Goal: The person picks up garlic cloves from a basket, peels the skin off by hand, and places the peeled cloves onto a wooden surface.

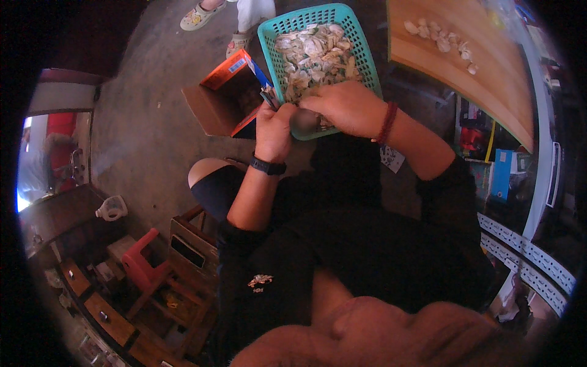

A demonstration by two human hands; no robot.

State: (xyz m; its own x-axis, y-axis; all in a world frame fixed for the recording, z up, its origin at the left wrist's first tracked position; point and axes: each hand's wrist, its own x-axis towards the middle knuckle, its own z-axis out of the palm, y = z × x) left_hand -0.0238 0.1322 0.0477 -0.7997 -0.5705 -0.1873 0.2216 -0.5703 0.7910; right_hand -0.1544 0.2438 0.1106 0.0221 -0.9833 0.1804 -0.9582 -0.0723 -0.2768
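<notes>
A green plastic basket [268, 50] stands before me, heaped with pale garlic skins and pieces [316, 50]. At its near left corner is my left hand [273, 130], wearing a black wristband. Its fingers are curled around a slim object [269, 97], of which only one end shows. My right hand [344, 108], with a dark red bracelet, reaches over the basket's near part. Its fingers are bent together close to the left thumb. A blurred patch covers the spot between both hands, so whatever the right fingertips touch is hidden.
An open orange cardboard box [224, 101] sits left of the basket. Garlic pieces [442, 39] lie on a wooden table [495, 82] at right. Another person's clog [199, 18] is beyond the box. A red plastic stool [142, 261] and a plastic jug [112, 208] are at lower left.
</notes>
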